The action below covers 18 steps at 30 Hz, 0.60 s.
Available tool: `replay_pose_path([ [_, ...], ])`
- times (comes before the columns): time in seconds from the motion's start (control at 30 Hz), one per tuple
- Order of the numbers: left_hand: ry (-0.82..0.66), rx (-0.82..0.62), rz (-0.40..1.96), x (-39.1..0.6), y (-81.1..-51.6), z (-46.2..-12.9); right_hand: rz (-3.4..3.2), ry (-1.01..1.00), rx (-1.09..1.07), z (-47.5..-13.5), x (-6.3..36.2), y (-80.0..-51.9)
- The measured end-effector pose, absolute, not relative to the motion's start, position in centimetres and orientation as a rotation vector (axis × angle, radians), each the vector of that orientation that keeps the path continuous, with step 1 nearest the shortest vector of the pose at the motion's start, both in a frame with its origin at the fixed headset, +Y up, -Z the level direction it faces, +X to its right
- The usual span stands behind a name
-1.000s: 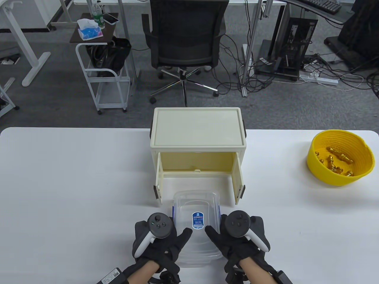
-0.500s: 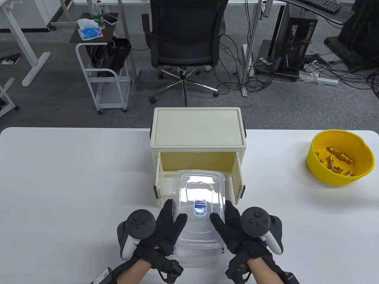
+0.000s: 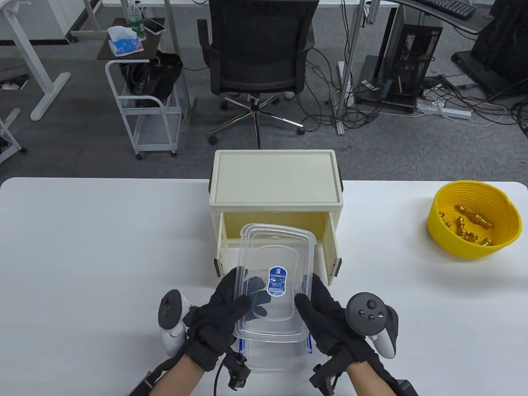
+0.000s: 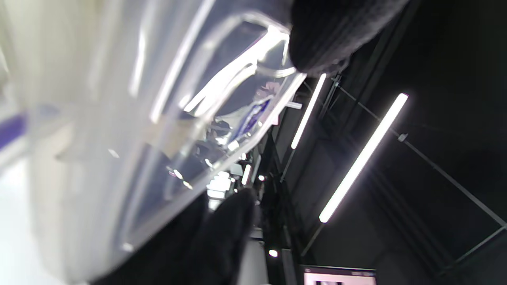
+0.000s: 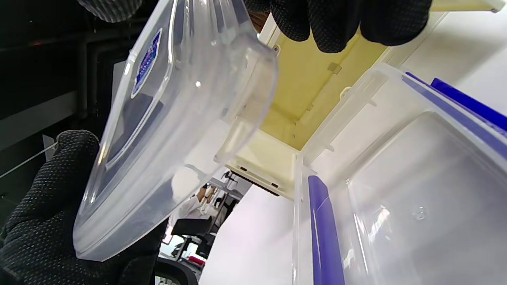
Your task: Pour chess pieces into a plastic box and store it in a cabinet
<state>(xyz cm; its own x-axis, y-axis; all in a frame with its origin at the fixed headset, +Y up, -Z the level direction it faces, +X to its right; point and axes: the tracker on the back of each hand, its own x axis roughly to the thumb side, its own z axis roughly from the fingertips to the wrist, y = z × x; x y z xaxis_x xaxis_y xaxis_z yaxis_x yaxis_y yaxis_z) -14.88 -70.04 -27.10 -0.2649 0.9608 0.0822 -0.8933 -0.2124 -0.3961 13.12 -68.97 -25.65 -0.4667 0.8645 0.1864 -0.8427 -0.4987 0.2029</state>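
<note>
From the table view I see my left hand (image 3: pixel 222 313) and right hand (image 3: pixel 326 317) gripping the clear lid (image 3: pixel 272 280) by its two long edges, raised and tilted above the plastic box (image 3: pixel 274 357), which sits on the white worktop (image 3: pixel 103 255) at the near edge, just in front of the cream cabinet (image 3: pixel 275 194) with both doors swung open. My left fingers (image 3: pixel 251 288) curl under the lid and show through it; my right thumb lies on top near the blue label. The yellow bowl (image 3: pixel 474 220) holding the gold chess pieces (image 3: pixel 468 227) stands well apart at the far right. In the left wrist view, blurred, the lid (image 4: pixel 166 130) fills the left side, pinched between a fingertip above and dark glove below. In the right wrist view, my right fingers (image 5: pixel 336 23) hang over the lid's (image 5: pixel 174 130) rim, the left hand (image 5: pixel 47 206) cradles its other edge, and the box (image 5: pixel 396 190) lies open beneath with blue clasps, the cabinet's interior (image 5: pixel 313 83) beyond.
</note>
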Motion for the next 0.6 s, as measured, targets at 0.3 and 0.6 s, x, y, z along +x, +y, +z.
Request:
replay_pose_path([
  [0.3, -0.515, 0.020, 1.812, -17.8, -65.7, -26.7, 2.043, 0.051, 0.307, -25.8, 14.0, -68.6],
  [0.6, -0.341, 0.504, 1.404, -24.7, -61.0, -25.6, 2.031, 0.052, 0.291, -25.9, 14.1, -68.6],
])
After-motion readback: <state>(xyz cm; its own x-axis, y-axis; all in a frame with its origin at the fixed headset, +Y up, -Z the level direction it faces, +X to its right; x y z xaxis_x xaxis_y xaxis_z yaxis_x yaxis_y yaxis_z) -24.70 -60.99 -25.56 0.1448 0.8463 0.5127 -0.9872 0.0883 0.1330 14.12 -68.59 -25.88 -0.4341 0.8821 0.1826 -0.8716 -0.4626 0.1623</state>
